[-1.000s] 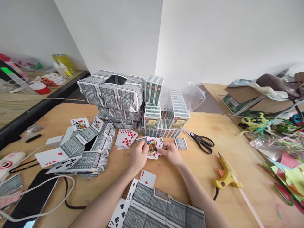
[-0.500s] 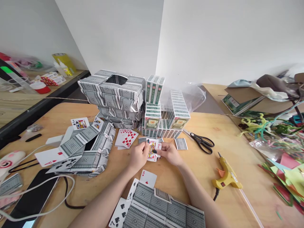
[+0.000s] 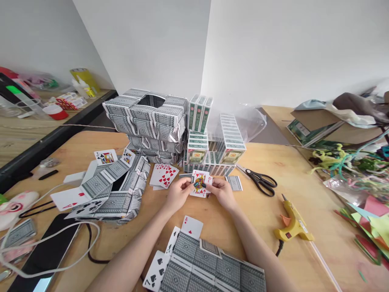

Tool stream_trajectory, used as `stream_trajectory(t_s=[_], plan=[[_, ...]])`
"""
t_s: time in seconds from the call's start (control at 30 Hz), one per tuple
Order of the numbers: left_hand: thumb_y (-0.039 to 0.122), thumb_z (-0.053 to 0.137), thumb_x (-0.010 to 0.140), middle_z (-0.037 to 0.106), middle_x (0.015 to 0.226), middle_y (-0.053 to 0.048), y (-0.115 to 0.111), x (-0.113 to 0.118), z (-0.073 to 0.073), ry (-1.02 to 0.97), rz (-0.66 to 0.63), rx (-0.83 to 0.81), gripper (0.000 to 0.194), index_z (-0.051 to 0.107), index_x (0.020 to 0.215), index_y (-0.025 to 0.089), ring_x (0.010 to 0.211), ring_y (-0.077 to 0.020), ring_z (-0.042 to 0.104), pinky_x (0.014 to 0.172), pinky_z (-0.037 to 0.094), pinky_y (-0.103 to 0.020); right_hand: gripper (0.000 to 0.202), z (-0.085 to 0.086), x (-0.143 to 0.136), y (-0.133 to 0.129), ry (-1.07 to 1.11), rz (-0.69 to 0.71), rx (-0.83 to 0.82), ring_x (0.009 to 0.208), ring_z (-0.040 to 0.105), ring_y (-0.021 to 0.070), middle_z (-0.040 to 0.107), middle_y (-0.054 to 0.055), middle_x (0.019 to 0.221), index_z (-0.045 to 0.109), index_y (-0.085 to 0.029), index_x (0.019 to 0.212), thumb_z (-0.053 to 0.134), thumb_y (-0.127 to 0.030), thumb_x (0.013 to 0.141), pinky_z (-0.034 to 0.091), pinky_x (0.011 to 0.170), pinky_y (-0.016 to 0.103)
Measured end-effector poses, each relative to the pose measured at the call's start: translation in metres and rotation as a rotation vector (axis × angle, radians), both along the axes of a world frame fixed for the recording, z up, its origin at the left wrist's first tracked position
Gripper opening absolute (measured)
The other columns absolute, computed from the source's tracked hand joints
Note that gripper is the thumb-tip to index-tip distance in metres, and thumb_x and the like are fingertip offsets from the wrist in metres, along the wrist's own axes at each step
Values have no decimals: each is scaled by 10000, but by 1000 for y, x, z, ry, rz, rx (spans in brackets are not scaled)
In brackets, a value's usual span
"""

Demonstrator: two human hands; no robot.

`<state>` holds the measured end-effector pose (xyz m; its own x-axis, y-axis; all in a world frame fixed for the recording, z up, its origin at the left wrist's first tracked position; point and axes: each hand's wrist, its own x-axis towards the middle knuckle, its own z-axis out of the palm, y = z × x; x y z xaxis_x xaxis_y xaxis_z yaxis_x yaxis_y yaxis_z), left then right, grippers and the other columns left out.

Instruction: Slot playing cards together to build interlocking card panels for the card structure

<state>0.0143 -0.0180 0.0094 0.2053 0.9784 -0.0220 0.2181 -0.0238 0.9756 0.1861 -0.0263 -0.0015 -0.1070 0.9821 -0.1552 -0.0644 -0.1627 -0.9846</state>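
My left hand (image 3: 180, 194) and my right hand (image 3: 223, 194) pinch a jack of hearts (image 3: 200, 178) from either side, face up above the table. At least one more red card shows behind its right edge. Just beyond, a face-down card (image 3: 185, 175) is partly hidden by my left hand. Left of my hands lie fanned heart cards (image 3: 164, 176). A face-down card (image 3: 234, 183) rests to the right. Nearest me sits a panel of joined face-down cards (image 3: 209, 263), with an ace of diamonds (image 3: 192, 226) and a seven of spades (image 3: 156, 271) sticking out.
Stacked boxes made of cards (image 3: 146, 121) stand at the back, beside green card packs (image 3: 199, 150). An unfinished-looking card box (image 3: 130, 198) lies left. Black scissors (image 3: 259, 180) and a yellow glue gun (image 3: 293, 227) lie right. A phone (image 3: 45, 251) and white cable are at left.
The jack of hearts now shows more fully, raised slightly and tilted toward me. My left fingers have slid down to its lower left side. The whole view has shifted slightly.
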Motion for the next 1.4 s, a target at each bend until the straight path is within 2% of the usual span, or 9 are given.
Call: stream_trajectory(t_s=[0.23, 0.5, 0.63, 0.73, 0.93, 1.13, 1.27, 1.4], plan=[[363, 560, 682, 574, 600, 4, 4, -3, -2, -71, -36, -114, 235, 583, 611, 140, 568, -113, 501, 535, 361, -203, 285, 2, -1, 0, 65, -15, -2, 583, 603, 195, 649, 26, 632, 619, -167, 735, 683, -414, 607, 476, 540, 303], [328, 580, 656, 601, 616, -9, 6, -6, -5, -96, -78, -138, 195, 617, 620, 140, 589, -129, 516, 556, 368, -221, 258, -3, 2, 2, 84, -25, -10, 545, 598, 179, 634, 6, 582, 606, -168, 669, 716, -381, 574, 480, 546, 300], [294, 570, 658, 559, 576, 8, 7, -6, -2, -77, -96, -143, 175, 581, 584, 135, 561, -111, 490, 537, 349, -211, 260, -3, 0, 2, 74, -48, -20, 515, 596, 179, 636, 5, 562, 608, -169, 644, 732, -378, 550, 489, 539, 307], [276, 561, 661, 500, 548, 33, 6, -5, -2, -80, -62, -121, 166, 528, 573, 139, 524, -88, 448, 507, 326, -195, 275, 0, -2, 1, 81, -21, -21, 573, 620, 204, 662, 23, 626, 635, -166, 722, 701, -399, 590, 507, 581, 335], [288, 545, 671, 468, 552, 40, 5, -2, -5, -63, -12, -70, 175, 490, 589, 144, 520, -84, 427, 497, 326, -193, 325, 7, 3, -1, 137, 97, 42, 823, 624, 241, 672, 49, 900, 641, -182, 916, 595, -423, 703, 510, 703, 359], [288, 517, 695, 453, 539, 39, 6, -3, -2, 1, -69, -45, 207, 482, 558, 136, 513, -76, 400, 479, 299, -184, 293, 6, 5, -1, 158, 141, 53, 804, 628, 231, 670, 43, 909, 641, -203, 938, 571, -395, 729, 513, 681, 360], [296, 518, 699, 395, 483, 44, 6, -5, -1, 139, -123, 21, 273, 459, 490, 130, 487, -70, 347, 461, 250, -186, 285, 3, 4, 0, 73, 134, 101, 702, 634, 211, 677, 36, 829, 647, -187, 926, 530, -383, 755, 511, 641, 344], [314, 512, 704, 432, 493, 32, 6, -7, -4, 191, -180, 32, 262, 522, 527, 122, 481, -76, 356, 443, 236, -190, 286, 0, -1, -3, -233, 65, 246, 659, 615, 189, 673, 27, 753, 661, -168, 894, 459, -343, 792, 492, 598, 290]])
